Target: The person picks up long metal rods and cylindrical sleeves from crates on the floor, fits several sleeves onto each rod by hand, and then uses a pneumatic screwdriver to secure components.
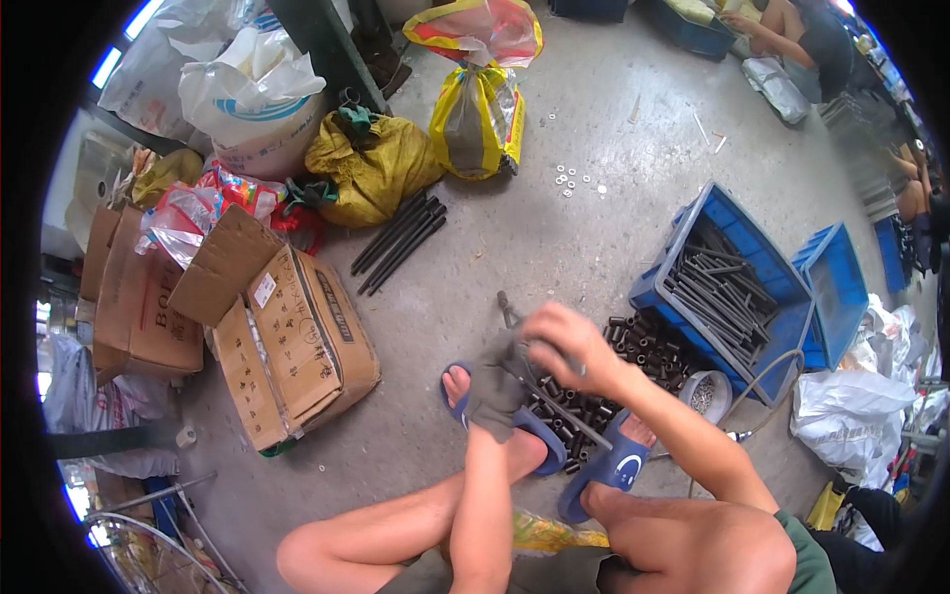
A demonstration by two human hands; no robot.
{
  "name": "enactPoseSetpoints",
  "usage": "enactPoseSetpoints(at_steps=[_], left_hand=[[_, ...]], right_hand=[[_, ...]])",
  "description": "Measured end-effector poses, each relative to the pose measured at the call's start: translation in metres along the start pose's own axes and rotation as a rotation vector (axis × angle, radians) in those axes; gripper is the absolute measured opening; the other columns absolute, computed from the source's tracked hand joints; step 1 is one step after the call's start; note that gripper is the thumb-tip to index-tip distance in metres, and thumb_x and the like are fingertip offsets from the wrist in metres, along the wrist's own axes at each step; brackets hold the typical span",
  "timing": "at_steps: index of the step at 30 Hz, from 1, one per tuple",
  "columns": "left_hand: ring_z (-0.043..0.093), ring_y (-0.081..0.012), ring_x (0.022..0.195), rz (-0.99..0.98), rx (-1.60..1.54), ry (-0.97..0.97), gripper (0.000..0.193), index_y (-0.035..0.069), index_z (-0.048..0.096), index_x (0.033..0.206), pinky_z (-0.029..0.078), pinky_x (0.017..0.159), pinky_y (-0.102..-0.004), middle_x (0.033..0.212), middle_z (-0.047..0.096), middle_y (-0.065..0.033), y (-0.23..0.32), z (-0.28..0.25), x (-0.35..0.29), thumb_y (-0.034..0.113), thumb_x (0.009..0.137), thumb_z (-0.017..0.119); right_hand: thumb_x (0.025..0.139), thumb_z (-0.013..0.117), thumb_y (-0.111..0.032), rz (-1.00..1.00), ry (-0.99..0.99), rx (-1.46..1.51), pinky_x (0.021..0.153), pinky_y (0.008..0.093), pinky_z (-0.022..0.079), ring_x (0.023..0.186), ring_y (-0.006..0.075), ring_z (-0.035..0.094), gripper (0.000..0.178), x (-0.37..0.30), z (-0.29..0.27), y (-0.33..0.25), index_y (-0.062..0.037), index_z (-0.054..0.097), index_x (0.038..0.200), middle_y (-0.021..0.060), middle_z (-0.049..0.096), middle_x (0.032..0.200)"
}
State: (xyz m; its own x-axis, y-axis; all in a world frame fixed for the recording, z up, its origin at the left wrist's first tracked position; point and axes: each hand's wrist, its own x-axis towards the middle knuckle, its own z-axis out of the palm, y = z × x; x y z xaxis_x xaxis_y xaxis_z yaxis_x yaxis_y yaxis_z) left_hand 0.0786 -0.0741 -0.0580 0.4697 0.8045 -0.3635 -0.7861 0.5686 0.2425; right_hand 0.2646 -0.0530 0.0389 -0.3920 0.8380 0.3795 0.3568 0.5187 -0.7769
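My left hand [498, 389], in a grey glove, is closed around something low between my feet. From its far side juts a dark metal tool end [506, 305]; a thin grey metal rod [579, 423] slants from near the hand toward my right foot. My bare right hand [568, 344] is beside and slightly above the left, with its fingers curled in; what they hold is hidden and a little blurred. Beneath and beyond the hands lies a heap of short black tubes [643, 351]. A round tub of small metal parts [709, 394] stands beside the heap.
Blue crates, one full of long black rods [717, 297], stand at right. More black rods [399, 243] lie near a yellow sack [366, 173]. Cardboard boxes [297, 342] are at left. Washers [566, 180] dot the floor. A cable [767, 421] curves at right; other people work beyond.
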Motion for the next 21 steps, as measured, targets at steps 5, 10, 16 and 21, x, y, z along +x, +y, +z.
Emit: enactPoseSetpoints(at_steps=[5,10,16,21], left_hand=[[0.07,-0.0179,0.084,0.017,0.159,0.083,0.046,0.004,0.055,0.146,0.062,0.084,-0.0401,0.111,0.072,-0.0077,0.051,0.011,0.022,0.022,0.104,0.063],[0.071,-0.0187,0.072,-0.247,0.85,0.281,0.035,0.004,0.058,0.133,0.063,0.063,-0.0363,0.103,0.074,-0.0119,0.154,0.024,0.083,0.013,0.099,0.064],[0.075,-0.0351,0.075,-0.142,1.987,0.68,0.022,0.001,0.068,0.11,0.062,0.069,-0.0484,0.1,0.074,-0.0246,0.222,-0.035,0.129,0.016,0.096,0.06],[0.07,-0.0255,0.054,-0.029,2.183,0.823,0.042,-0.004,0.068,0.124,0.056,0.054,-0.0397,0.083,0.073,-0.0153,0.213,-0.002,0.134,0.027,0.096,0.065]], right_hand=[[0.077,0.088,-0.033,0.012,-0.182,-0.164,0.109,0.0504,0.042,0.132,0.0374,0.049,0.066,-0.046,-0.01,-0.047,-0.0099,0.063,0.133,0.015,0.055,0.143],[0.08,0.089,-0.031,0.268,0.104,-0.042,0.098,0.0451,0.05,0.114,0.0368,0.06,0.055,-0.077,-0.013,-0.039,-0.0061,0.067,0.123,0.0163,0.063,0.124],[0.087,0.084,-0.025,0.377,0.16,0.085,0.091,0.0411,0.054,0.104,0.0324,0.067,0.033,-0.102,0.013,-0.034,-0.0042,0.072,0.108,0.0119,0.07,0.107],[0.087,0.084,-0.018,0.501,0.146,0.114,0.084,0.0388,0.054,0.096,0.0296,0.068,0.026,-0.116,0.011,-0.032,-0.0039,0.072,0.106,0.0116,0.07,0.102]])
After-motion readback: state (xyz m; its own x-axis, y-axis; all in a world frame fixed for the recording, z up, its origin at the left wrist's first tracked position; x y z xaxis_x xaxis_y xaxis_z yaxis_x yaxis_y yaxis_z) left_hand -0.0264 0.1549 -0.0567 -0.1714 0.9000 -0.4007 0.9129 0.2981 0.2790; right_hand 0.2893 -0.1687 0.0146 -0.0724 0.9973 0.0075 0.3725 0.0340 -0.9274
